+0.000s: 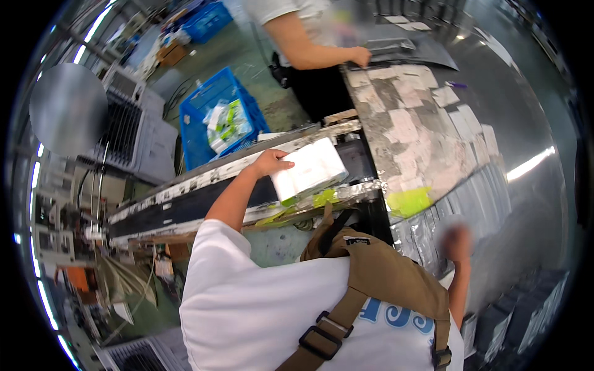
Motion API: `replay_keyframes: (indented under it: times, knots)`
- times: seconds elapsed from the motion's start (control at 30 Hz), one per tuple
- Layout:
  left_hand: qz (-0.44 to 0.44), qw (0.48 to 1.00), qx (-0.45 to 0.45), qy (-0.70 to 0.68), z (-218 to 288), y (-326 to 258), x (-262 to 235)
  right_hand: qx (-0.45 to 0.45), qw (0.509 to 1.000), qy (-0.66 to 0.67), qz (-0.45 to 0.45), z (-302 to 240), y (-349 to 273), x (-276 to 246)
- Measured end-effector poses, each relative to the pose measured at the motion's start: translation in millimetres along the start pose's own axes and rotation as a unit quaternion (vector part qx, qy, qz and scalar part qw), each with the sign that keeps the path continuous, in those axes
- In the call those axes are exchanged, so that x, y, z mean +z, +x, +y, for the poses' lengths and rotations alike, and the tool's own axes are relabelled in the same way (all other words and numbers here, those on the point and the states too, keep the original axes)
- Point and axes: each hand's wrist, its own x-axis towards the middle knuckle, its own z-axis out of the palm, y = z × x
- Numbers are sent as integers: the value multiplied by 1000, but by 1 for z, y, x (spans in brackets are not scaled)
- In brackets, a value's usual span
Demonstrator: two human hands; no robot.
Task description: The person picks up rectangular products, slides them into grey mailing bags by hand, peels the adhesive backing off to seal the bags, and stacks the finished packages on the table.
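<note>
My left hand (pixel 271 163) grips the left edge of a white rectangular pack (pixel 312 172), thumb on top, over the right end of the dark conveyor belt (pixel 198 196). What the pack contains does not show. To the right, my right hand (pixel 458 244) is over the worktable by a row of silvery flat packets (pixel 419 234). Its fingers are smeared, so I cannot tell whether they hold anything. A bright yellow-green patch (pixel 408 201) lies on the table between my two hands.
Across the belt, a co-worker's hand (pixel 360 56) rests near grey sheets (pixel 390 47) on the metal table (pixel 526 133). A blue crate (pixel 192 133) with white and green packets stands behind the belt. Large grey machines (pixel 145 133) are at left, dark stacks (pixel 526 309) at lower right.
</note>
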Motion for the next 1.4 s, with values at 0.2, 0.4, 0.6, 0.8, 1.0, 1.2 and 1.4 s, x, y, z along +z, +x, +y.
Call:
replay_keyframes:
  times: [0.2, 0.4, 0.6, 0.8, 1.0, 1.2, 1.4]
  knots:
    - [41, 998, 36, -33, 76, 27, 71, 28, 969, 144, 198, -124, 9, -36]
    - [16, 967, 181, -179, 216, -4, 194, 144, 827, 528, 128, -207, 15, -53]
    - [-243, 894, 317, -201, 282, -52, 326, 212, 722, 543, 374, -160, -30, -97]
    - [-171, 726, 626, 230, 245, -3, 406, 385, 518, 625, 440, -111, -125, -51]
    - [-259, 664, 612, 343, 240, -35, 399, 310, 485, 696, 429, -132, -172, -21]
    - [-175, 708, 662, 170, 257, 14, 399, 288, 543, 690, 382, -167, -138, -19]
    - [-238, 682, 642, 257, 254, 63, 417, 412, 653, 620, 140, -150, -131, 2]
